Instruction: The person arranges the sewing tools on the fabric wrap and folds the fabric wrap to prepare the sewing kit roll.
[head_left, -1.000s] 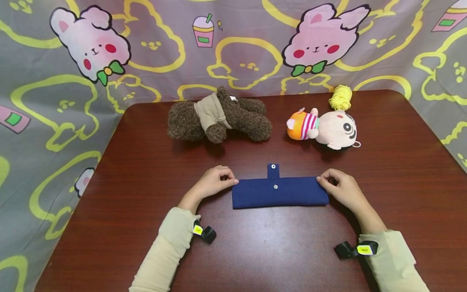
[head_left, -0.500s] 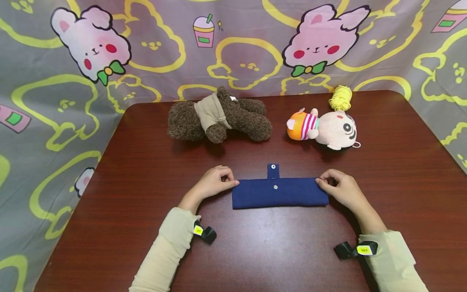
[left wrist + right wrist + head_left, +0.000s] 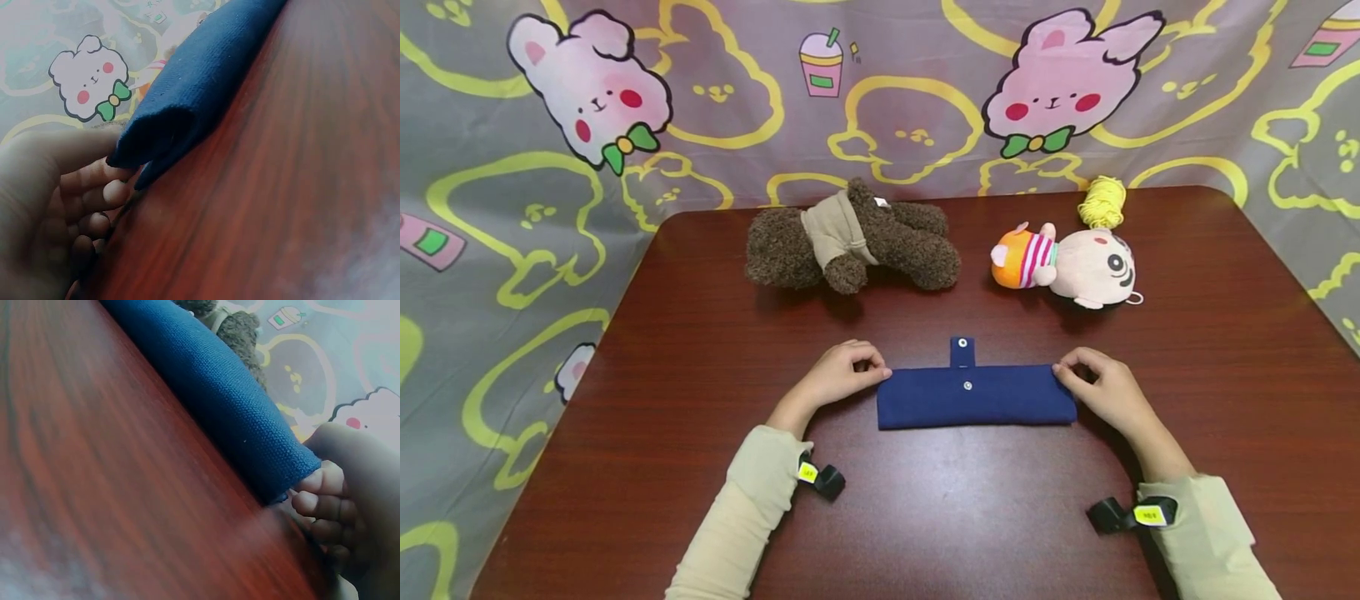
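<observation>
A navy blue folded cloth case (image 3: pixel 925 404) lies lengthwise on the table in the head view. A short tab with a metal snap stands out from its far edge, and a second snap sits on its top face. At the far left corner my left hand (image 3: pixel 842 372) pinches the cloth between thumb and fingers. My right hand (image 3: pixel 1103 385) pinches the far right corner the same way. The left wrist view shows the cloth's folded end (image 3: pixel 156 134) as a hollow loop beside the thumb. In the right wrist view the cloth (image 3: pixel 250 425) runs up to the fingertips.
Behind the cloth, a brown plush bear (image 3: pixel 917 250) in a beige top lies on its side. To its right are a plush doll (image 3: pixel 1086 267) in stripes and orange, and a yellow yarn bundle (image 3: pixel 1102 202). A patterned curtain (image 3: pixel 752 50) backs the wooden table (image 3: pixel 700 333).
</observation>
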Demonstrator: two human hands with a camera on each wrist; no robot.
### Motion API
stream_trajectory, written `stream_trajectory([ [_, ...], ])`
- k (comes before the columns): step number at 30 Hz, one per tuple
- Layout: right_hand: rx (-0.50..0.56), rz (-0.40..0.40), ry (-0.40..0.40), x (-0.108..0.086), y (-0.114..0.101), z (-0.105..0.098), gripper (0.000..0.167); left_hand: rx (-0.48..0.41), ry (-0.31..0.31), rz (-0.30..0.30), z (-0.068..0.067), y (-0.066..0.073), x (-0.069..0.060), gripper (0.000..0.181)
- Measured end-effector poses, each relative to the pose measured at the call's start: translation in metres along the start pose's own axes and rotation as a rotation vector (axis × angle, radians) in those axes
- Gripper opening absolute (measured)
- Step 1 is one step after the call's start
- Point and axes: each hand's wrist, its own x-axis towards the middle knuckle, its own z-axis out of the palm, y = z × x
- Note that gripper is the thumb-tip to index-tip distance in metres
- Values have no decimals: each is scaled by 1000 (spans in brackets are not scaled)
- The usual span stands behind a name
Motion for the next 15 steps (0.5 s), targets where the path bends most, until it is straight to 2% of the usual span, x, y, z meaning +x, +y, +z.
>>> stream_trajectory([
  [3,37,14,-5,-1,0,0,4,-34,-1,-3,0,1,0,8],
  [8,50,14,-37,-2,0,-1,8,-69,-18,-39,-1,1,-1,9],
  [15,34,40,-73,0,-3,-1,10,-33,-26,-32,-1,3,0,9],
])
